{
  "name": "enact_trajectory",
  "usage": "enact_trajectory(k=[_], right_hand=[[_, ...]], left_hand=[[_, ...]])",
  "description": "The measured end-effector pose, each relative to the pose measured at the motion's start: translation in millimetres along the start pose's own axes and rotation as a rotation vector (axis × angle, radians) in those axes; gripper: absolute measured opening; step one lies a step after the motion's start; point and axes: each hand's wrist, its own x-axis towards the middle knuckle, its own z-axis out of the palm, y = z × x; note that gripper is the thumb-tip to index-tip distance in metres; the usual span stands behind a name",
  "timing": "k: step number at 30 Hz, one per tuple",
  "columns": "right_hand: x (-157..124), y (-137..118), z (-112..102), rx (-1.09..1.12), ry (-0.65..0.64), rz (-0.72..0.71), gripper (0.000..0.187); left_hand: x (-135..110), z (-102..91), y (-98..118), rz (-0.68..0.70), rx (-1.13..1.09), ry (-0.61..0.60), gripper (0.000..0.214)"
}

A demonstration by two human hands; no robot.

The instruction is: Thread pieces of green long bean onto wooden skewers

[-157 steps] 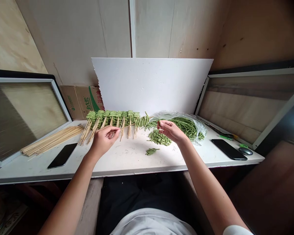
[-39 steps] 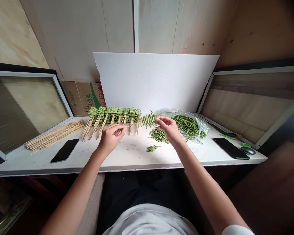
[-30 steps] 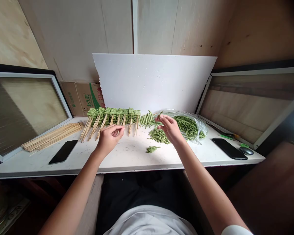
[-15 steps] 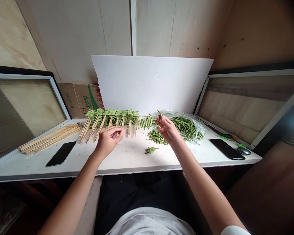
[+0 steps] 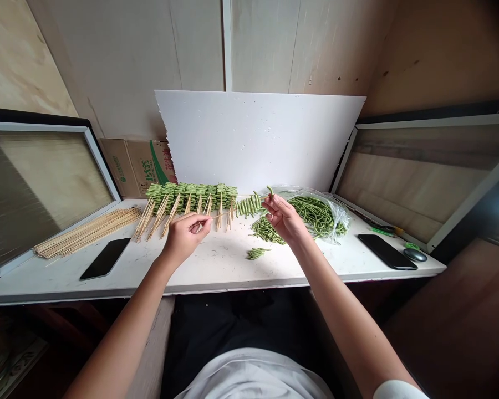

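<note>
My left hand (image 5: 183, 235) is closed in a pinch on the blunt end of a bamboo skewer, which runs to the right. A row of cut green bean pieces (image 5: 248, 206) is threaded along that skewer. At its far end, my right hand (image 5: 286, 218) pinches a single green bean piece (image 5: 270, 190) between thumb and fingertips. Just below that hand lies a heap of cut bean pieces (image 5: 266, 230), with a smaller bunch of pieces (image 5: 256, 253) nearer the table edge. Filled bean skewers (image 5: 191, 195) are stacked behind my left hand, their bare sticks pointing toward me.
Loose bamboo skewers (image 5: 87, 230) lie at the left, beside a phone (image 5: 105, 259). Long beans (image 5: 316, 216) in a clear bag sit at the right. Beyond are another phone (image 5: 386, 252) and a mouse (image 5: 415, 255). A white foam board (image 5: 261, 138) stands at the back.
Both hands keep nearly the same pose, on the skewer and the bean piece. The whole view has shifted very slightly.
</note>
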Motion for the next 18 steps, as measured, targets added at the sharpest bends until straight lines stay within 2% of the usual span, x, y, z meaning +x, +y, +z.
enact_trajectory(k=[18], right_hand=[[1.5,3.7,-0.1,-0.002,0.057,-0.02,0.03]], left_hand=[[1.3,-3.1,2.4,0.054,0.048,-0.013,0.012]])
